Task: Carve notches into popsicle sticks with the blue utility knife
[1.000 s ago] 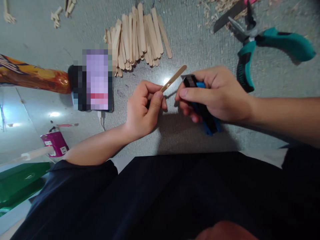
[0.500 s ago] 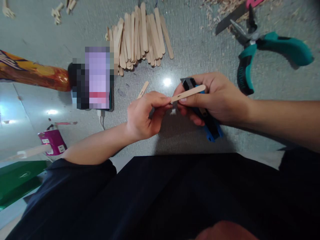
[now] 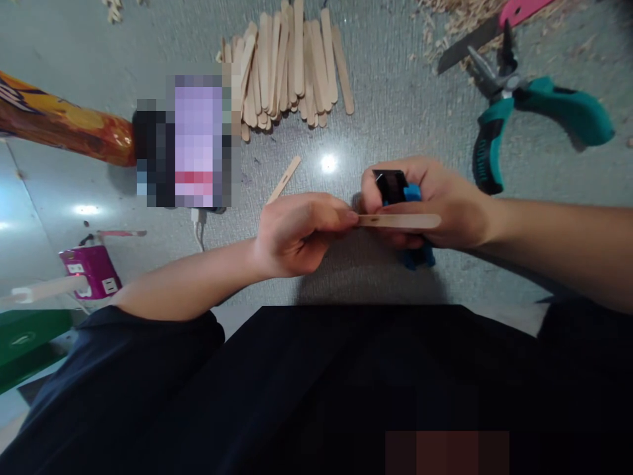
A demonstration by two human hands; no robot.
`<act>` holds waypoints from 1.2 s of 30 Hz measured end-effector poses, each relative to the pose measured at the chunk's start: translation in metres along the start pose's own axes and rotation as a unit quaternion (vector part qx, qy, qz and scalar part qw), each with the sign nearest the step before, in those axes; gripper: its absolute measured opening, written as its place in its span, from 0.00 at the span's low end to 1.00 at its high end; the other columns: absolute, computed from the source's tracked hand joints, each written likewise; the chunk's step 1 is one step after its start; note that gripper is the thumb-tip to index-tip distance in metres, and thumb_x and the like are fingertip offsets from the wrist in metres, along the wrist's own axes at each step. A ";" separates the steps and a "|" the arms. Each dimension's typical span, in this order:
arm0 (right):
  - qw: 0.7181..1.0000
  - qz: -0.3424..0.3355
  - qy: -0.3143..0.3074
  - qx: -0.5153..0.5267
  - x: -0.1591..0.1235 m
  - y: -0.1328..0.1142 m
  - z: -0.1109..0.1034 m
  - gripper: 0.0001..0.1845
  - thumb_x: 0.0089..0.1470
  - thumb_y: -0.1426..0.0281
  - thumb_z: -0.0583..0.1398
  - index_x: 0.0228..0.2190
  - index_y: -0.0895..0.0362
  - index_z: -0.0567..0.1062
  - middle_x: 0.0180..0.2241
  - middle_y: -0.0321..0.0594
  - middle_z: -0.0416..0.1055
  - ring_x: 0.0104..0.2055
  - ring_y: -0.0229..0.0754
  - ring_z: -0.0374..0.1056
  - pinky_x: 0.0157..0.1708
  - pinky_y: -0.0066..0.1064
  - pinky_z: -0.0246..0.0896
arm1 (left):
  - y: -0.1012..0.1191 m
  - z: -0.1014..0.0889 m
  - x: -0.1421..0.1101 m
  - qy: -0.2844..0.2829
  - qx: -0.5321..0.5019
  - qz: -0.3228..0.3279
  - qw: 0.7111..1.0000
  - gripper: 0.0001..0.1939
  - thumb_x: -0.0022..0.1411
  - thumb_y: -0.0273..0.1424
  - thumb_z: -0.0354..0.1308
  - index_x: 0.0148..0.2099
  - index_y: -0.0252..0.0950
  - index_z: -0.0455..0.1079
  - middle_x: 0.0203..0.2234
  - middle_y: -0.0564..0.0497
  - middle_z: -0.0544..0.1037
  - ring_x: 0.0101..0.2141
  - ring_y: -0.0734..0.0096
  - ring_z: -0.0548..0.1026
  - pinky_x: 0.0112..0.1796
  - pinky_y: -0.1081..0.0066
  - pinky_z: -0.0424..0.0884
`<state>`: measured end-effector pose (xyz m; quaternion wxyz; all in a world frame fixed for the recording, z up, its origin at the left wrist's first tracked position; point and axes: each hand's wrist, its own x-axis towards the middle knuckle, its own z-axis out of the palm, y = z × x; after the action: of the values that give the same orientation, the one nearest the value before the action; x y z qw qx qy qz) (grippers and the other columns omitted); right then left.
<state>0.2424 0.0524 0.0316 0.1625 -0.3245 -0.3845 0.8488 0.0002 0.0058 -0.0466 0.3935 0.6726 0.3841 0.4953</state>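
My left hand [image 3: 306, 231] pinches one end of a wooden craft stick [image 3: 405, 221] that has a small dark slot near the pinched end. The stick lies level and reaches across in front of my right hand [image 3: 425, 204]. That hand is closed around a blue and black utility knife [image 3: 393, 187], its dark blade end pointing up and left; part of the knife is hidden by the fingers and the stick. Just beyond my left hand lies another craft stick [image 3: 285, 178], also slotted, partly covered by the hand.
A heap of craft sticks [image 3: 281, 72] lies at the back. Pliers with teal handles [image 3: 507, 82], a pink-handled saw blade [image 3: 469, 43] and wood shavings [image 3: 462, 16] are back right. At left are a phone [image 3: 198, 142], an orange-brown wrapped package [image 3: 64, 122] and a purple power socket [image 3: 93, 270].
The held craft stick has turned from slanting upward to level and shifted right and down. My right hand has turned the knife, whose blade end now sits farther right.
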 end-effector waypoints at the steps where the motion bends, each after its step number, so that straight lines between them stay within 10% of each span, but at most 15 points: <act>1: 1.000 0.009 0.003 0.000 0.000 0.000 0.000 0.22 0.62 0.63 0.81 0.32 0.52 0.75 0.21 0.25 0.70 0.18 0.29 0.61 0.19 0.22 0.51 | 0.002 0.000 0.000 -0.007 -0.007 0.063 0.998 0.08 0.79 0.48 0.73 0.48 0.53 0.85 0.28 0.57 0.85 0.24 0.71 0.84 0.25 0.70 0.80; 6: 0.998 0.021 -0.032 0.048 0.002 -0.001 0.003 0.18 0.60 0.67 0.78 0.30 0.51 0.74 0.18 0.25 0.67 0.16 0.30 0.56 0.16 0.22 0.49 | 0.018 -0.001 0.004 0.000 -0.032 0.102 0.994 0.11 0.78 0.28 0.71 0.57 0.50 0.82 0.38 0.55 0.91 0.30 0.71 0.89 0.25 0.73 0.81; 13: 0.998 0.004 0.008 0.066 0.002 -0.004 0.005 0.15 0.56 0.70 0.77 0.28 0.52 0.77 0.18 0.26 0.69 0.15 0.29 0.54 0.16 0.21 0.48 | 0.036 -0.006 0.011 0.017 -0.044 0.060 0.997 0.08 0.77 0.29 0.73 0.51 0.48 0.81 0.36 0.55 0.90 0.29 0.70 0.88 0.25 0.71 0.82; 19: 0.994 -0.001 0.070 0.080 0.005 -0.007 0.004 0.18 0.61 0.71 0.76 0.26 0.53 0.75 0.20 0.26 0.64 0.16 0.28 0.53 0.16 0.22 0.45 | 0.035 0.001 0.009 0.086 -0.032 -0.094 0.991 0.19 0.78 0.51 0.76 0.49 0.43 0.79 0.32 0.53 0.86 0.29 0.68 0.87 0.28 0.67 0.85; 28: 0.979 0.043 0.201 0.010 0.006 -0.011 0.011 0.23 0.73 0.64 0.71 0.25 0.53 0.75 0.22 0.37 0.70 0.19 0.35 0.60 0.15 0.31 0.48 | 0.021 -0.002 0.012 0.091 -0.039 -0.165 0.981 0.23 0.77 0.55 0.74 0.51 0.42 0.76 0.32 0.53 0.85 0.28 0.69 0.85 0.30 0.67 0.83; 36: 0.909 -0.178 0.219 -0.307 -0.018 -0.029 0.010 0.32 0.79 0.35 0.58 0.34 0.46 0.74 0.30 0.35 0.72 0.29 0.46 0.71 0.30 0.41 0.65 | 0.031 -0.006 0.015 0.019 0.091 -0.199 0.976 0.10 0.80 0.41 0.69 0.48 0.40 0.79 0.30 0.53 0.84 0.28 0.72 0.81 0.31 0.69 0.78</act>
<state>0.2495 0.0567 0.0665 0.2835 -0.4617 -0.6327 0.5534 0.0018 0.0078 -0.0118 0.4140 0.6058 0.5612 0.3830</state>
